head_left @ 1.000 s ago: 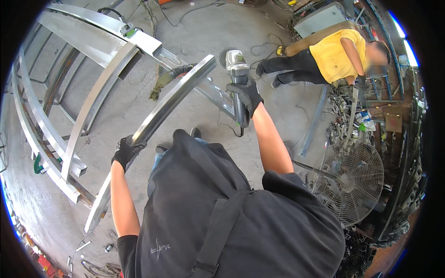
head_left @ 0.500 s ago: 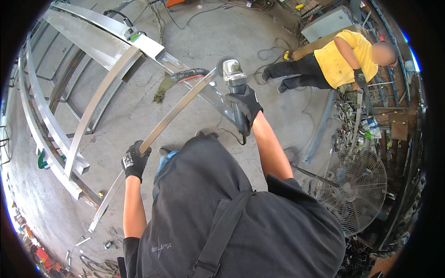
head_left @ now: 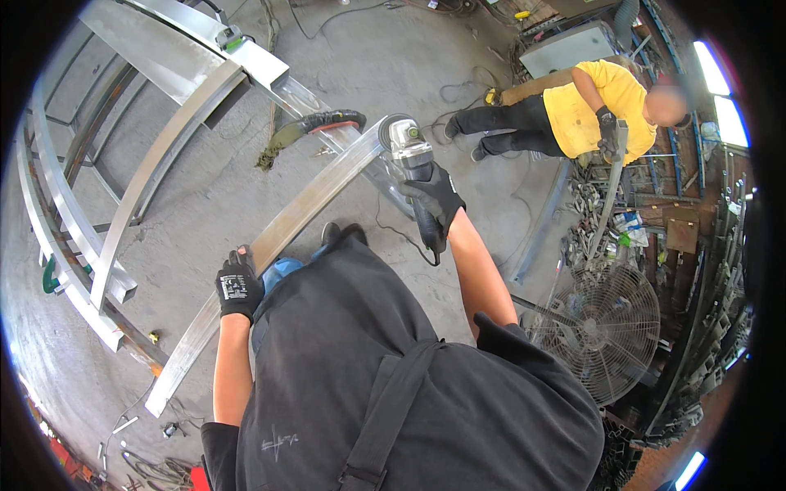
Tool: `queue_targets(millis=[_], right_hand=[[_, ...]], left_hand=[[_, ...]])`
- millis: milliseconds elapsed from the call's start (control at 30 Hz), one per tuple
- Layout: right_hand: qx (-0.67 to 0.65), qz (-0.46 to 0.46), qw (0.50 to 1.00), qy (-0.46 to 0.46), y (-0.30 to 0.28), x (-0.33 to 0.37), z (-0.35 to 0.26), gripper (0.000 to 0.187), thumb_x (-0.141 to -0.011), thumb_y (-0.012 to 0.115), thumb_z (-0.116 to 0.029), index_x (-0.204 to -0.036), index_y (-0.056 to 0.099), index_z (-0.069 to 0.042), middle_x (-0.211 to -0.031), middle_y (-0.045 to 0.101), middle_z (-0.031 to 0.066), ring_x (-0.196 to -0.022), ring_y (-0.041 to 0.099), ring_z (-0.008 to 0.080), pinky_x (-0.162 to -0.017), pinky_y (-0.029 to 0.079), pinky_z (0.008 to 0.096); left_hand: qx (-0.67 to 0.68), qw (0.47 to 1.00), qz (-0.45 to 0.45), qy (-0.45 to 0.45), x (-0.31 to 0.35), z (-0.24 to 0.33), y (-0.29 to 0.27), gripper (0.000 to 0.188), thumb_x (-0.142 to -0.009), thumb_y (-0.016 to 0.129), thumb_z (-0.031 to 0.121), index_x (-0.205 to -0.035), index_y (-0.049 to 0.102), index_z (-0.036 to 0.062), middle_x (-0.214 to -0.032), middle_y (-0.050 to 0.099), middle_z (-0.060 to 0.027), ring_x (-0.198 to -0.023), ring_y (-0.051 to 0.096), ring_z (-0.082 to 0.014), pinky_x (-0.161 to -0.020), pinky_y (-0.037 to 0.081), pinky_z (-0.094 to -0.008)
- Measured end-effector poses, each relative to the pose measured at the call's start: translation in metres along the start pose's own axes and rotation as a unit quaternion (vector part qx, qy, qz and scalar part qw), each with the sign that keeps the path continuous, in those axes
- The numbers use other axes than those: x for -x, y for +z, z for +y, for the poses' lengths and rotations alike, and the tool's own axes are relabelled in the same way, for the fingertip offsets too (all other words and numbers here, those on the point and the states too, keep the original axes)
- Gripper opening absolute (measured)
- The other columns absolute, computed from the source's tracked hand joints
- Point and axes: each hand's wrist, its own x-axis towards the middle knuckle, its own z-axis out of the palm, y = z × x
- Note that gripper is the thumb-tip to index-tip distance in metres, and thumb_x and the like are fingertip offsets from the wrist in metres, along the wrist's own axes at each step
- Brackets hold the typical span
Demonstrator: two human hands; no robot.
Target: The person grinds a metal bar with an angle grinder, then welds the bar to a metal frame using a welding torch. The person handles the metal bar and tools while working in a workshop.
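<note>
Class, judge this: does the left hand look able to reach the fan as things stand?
Probably not: the left hand is on the bar, while the fan stands well to the right, with the torso and right arm between.

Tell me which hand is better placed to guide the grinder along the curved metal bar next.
The right hand, most likely: it grips the grinder at the upper end of the curved metal bar. The left hand holds that bar lower down, so seems better suited to steadying it.
</note>
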Motion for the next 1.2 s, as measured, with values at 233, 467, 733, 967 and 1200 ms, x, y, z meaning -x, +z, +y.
queue_targets(millis=[233, 467, 733, 967, 1200], right_hand=[[0.066, -0.01, 0.998, 0.006, 0.001, -0.006, 0.016, 0.057, -0.071, 0.083, -0.014, -0.123, 0.064, -0.002, -0.107, 0.069, 0.0083, -0.091, 0.065, 0.0166, -0.079, 0.055, 0.0338], [0.03, -0.011, 0.999, 0.016, 0.002, -0.011, 0.027, 0.062, -0.066, 0.086, -0.026, -0.119, 0.064, -0.001, -0.108, 0.072, 0.0118, -0.096, 0.068, 0.0205, -0.088, 0.054, 0.0351], [-0.006, -0.019, 1.0, -0.023, 0.004, -0.011, 0.03, 0.061, -0.073, 0.082, -0.007, -0.13, 0.063, -0.004, -0.112, 0.07, 0.0077, -0.096, 0.066, 0.0158, -0.082, 0.055, 0.032], [-0.041, -0.032, 0.998, 0.046, 0.004, -0.006, 0.024, 0.055, -0.068, 0.085, -0.016, -0.118, 0.065, -0.003, -0.1, 0.072, 0.0068, -0.082, 0.067, 0.0157, -0.074, 0.057, 0.0327], [-0.022, -0.044, 0.997, 0.064, 0.006, -0.003, 0.012, 0.058, -0.067, 0.086, -0.018, -0.118, 0.065, -0.002, -0.101, 0.073, 0.0085, -0.086, 0.069, 0.0173, -0.078, 0.057, 0.033]], left_hand=[[-0.029, 0.997, 0.065, -0.007, 0.003, 0.004, 0.015, 0.049, -0.088, 0.055, 0.019, -0.136, 0.054, 0.008, -0.118, 0.061, -0.0142, -0.104, 0.063, -0.031, -0.083, 0.051, -0.0451], [-0.027, 0.998, 0.054, -0.008, 0.003, 0.001, 0.017, 0.049, -0.089, 0.054, 0.018, -0.137, 0.053, 0.0074, -0.124, 0.06, -0.0171, -0.104, 0.063, -0.033, -0.083, 0.051, -0.0456], [-0.026, 0.997, 0.071, 0.002, 0.003, -0.001, 0.021, 0.046, -0.089, 0.053, 0.018, -0.134, 0.055, 0.0094, -0.124, 0.06, -0.0174, -0.104, 0.064, -0.0338, -0.082, 0.052, -0.0467], [-0.015, 0.998, 0.063, -0.012, 0.003, 0.003, 0.014, 0.045, -0.089, 0.054, 0.017, -0.134, 0.053, 0.0105, -0.119, 0.062, -0.0147, -0.096, 0.065, -0.0322, -0.08, 0.052, -0.046], [-0.033, 0.996, 0.084, -0.001, 0.003, 0.005, 0.014, 0.045, -0.09, 0.053, 0.017, -0.134, 0.054, 0.0116, -0.118, 0.062, -0.0145, -0.097, 0.065, -0.0316, -0.079, 0.052, -0.0453]])
